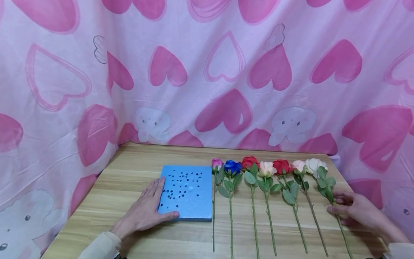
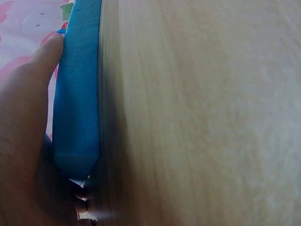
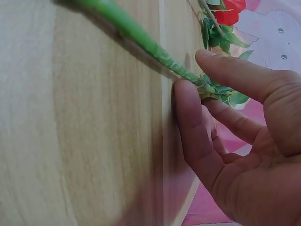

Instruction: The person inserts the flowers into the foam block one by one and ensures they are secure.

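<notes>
My left hand (image 1: 149,205) lies against the left side of a blue foam block (image 1: 197,187) with many small holes in its top. Its thumb reaches over the block's front edge, and the left wrist view shows the block's blue side (image 2: 77,94) along the thumb. At the far right, my right hand (image 1: 354,208) is at the stem of a white artificial rose (image 1: 316,167). In the right wrist view the green stem (image 3: 155,49) runs between thumb and index finger, which stand apart around it, the index fingertip right at the stem.
Several more artificial roses lie in a row between block and right hand: a pink-purple one (image 1: 217,164), a blue one (image 1: 232,167), red ones and pale pink ones, stems toward me. A pink heart-patterned curtain (image 1: 223,108) borders the wooden table (image 1: 136,162).
</notes>
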Available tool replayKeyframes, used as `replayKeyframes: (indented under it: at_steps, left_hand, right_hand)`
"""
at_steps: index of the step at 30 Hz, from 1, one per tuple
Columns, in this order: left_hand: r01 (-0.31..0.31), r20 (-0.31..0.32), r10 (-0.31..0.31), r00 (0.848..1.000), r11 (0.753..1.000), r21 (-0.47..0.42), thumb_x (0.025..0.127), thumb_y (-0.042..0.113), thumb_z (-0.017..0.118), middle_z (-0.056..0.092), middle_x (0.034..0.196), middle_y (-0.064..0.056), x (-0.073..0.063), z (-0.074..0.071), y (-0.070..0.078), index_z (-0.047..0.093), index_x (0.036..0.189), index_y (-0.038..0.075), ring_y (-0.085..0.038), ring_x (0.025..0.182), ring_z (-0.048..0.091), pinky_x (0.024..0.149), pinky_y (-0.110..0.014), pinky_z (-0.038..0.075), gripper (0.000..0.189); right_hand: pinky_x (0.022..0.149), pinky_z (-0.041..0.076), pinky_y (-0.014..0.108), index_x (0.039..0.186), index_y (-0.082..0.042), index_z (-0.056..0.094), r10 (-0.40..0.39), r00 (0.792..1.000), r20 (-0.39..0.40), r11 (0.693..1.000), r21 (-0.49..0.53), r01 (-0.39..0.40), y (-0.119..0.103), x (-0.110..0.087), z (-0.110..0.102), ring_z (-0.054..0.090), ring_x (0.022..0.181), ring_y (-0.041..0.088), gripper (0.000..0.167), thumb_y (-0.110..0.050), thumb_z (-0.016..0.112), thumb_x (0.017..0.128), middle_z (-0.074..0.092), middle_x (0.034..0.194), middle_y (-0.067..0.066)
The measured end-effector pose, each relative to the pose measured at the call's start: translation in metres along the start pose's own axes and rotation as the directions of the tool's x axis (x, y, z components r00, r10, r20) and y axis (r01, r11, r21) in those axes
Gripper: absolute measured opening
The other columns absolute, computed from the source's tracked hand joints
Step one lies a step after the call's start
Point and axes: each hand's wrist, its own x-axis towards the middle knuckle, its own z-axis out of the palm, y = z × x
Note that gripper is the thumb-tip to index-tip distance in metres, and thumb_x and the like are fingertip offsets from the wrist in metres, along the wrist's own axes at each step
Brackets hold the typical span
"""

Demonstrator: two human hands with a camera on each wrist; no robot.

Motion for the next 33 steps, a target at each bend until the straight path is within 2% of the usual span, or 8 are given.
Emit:
replayKeyframes:
  at_steps: [6, 9, 12, 18, 23, 27, 31, 33]
  left_hand:
    - [-0.006, 0.002, 0.006, 1.000, 1.000, -0.007, 0.088, 0.088, 0.068, 0.014, 0.183, -0.029, -0.0002, -0.0009, 0.0003, 0.007, 0.179, 0.004, -0.052, 0.169, 0.014, 0.134, -0.073, 0.016, 0.138]
    - [-0.009, 0.007, 0.009, 1.000, 1.000, -0.009, 0.089, 0.088, 0.068, 0.013, 0.183, -0.029, -0.0004, -0.0009, 0.0001, 0.006, 0.179, 0.004, -0.052, 0.169, 0.013, 0.134, -0.073, 0.015, 0.138]
    - [-0.006, 0.011, 0.007, 1.000, 1.000, -0.009, 0.088, 0.088, 0.069, 0.013, 0.184, -0.029, -0.0004, -0.0007, -0.0001, 0.006, 0.179, 0.005, -0.052, 0.169, 0.013, 0.134, -0.072, 0.015, 0.138]
    - [-0.006, 0.008, 0.006, 1.000, 1.000, -0.003, 0.087, 0.089, 0.068, 0.014, 0.183, -0.030, 0.0002, -0.0011, -0.0001, 0.006, 0.179, 0.006, -0.052, 0.169, 0.015, 0.134, -0.072, 0.015, 0.139]
    - [-0.004, 0.007, 0.004, 1.000, 1.000, 0.000, 0.087, 0.090, 0.068, 0.015, 0.183, -0.030, 0.0014, -0.0019, 0.0010, 0.007, 0.179, 0.005, -0.052, 0.169, 0.015, 0.134, -0.072, 0.015, 0.139]
    - [0.001, 0.008, -0.001, 1.000, 1.000, 0.001, 0.087, 0.090, 0.068, 0.015, 0.183, -0.030, 0.0017, -0.0021, 0.0021, 0.007, 0.179, 0.005, -0.053, 0.169, 0.015, 0.134, -0.072, 0.016, 0.140]
    - [0.003, 0.014, -0.003, 1.000, 1.000, 0.003, 0.086, 0.091, 0.068, 0.015, 0.183, -0.030, 0.0016, -0.0020, 0.0022, 0.007, 0.179, 0.005, -0.053, 0.169, 0.015, 0.134, -0.072, 0.016, 0.141]
    - [0.002, 0.013, -0.002, 1.000, 1.000, 0.003, 0.086, 0.091, 0.068, 0.015, 0.183, -0.030, 0.0019, -0.0020, 0.0020, 0.007, 0.179, 0.005, -0.053, 0.169, 0.015, 0.134, -0.072, 0.016, 0.141]
  right_hand:
    - [0.074, 0.070, 0.042, 0.163, 0.022, 0.019, 0.007, 1.000, 0.022, 0.999, 0.033, -0.008, 0.0019, 0.0033, -0.0022, 0.073, 0.092, 0.015, 0.093, -0.012, 0.081, 0.103, 0.052, 0.139, 0.043]
    - [0.074, 0.069, 0.041, 0.163, 0.023, 0.017, -0.015, 0.999, 0.034, 0.999, 0.030, 0.014, 0.0021, 0.0035, -0.0037, 0.072, 0.091, 0.017, 0.092, -0.010, 0.079, 0.104, 0.053, 0.137, 0.043]
    - [0.074, 0.069, 0.041, 0.164, 0.022, 0.017, 0.010, 1.000, 0.027, 0.999, 0.044, -0.011, 0.0021, 0.0030, -0.0032, 0.071, 0.090, 0.018, 0.093, -0.012, 0.079, 0.104, 0.053, 0.137, 0.040]
    - [0.074, 0.069, 0.040, 0.162, 0.023, 0.020, 0.009, 1.000, 0.013, 0.998, 0.055, -0.009, 0.0070, 0.0035, -0.0024, 0.071, 0.088, 0.017, 0.088, -0.015, 0.076, 0.107, 0.055, 0.137, 0.038]
    - [0.071, 0.069, 0.040, 0.159, 0.021, 0.024, 0.002, 1.000, -0.016, 0.996, 0.087, -0.001, 0.0082, 0.0041, -0.0035, 0.070, 0.086, 0.014, 0.079, -0.013, 0.075, 0.108, 0.067, 0.121, 0.015]
    - [0.071, 0.069, 0.039, 0.159, 0.017, 0.022, 0.019, 1.000, -0.004, 0.992, 0.127, -0.019, 0.0041, 0.0033, -0.0056, 0.071, 0.084, 0.013, 0.077, -0.011, 0.073, 0.109, 0.069, 0.107, -0.003]
    - [0.069, 0.068, 0.037, 0.155, 0.020, 0.026, 0.028, 0.999, 0.016, 0.986, 0.164, -0.030, -0.0005, 0.0015, -0.0076, 0.071, 0.082, 0.015, 0.068, -0.008, 0.069, 0.111, 0.072, 0.104, -0.008]
    - [0.068, 0.067, 0.036, 0.151, 0.020, 0.033, 0.026, 1.000, 0.014, 0.983, 0.184, -0.028, -0.0014, 0.0007, -0.0084, 0.072, 0.082, 0.015, 0.058, -0.006, 0.067, 0.111, 0.075, 0.105, -0.007]
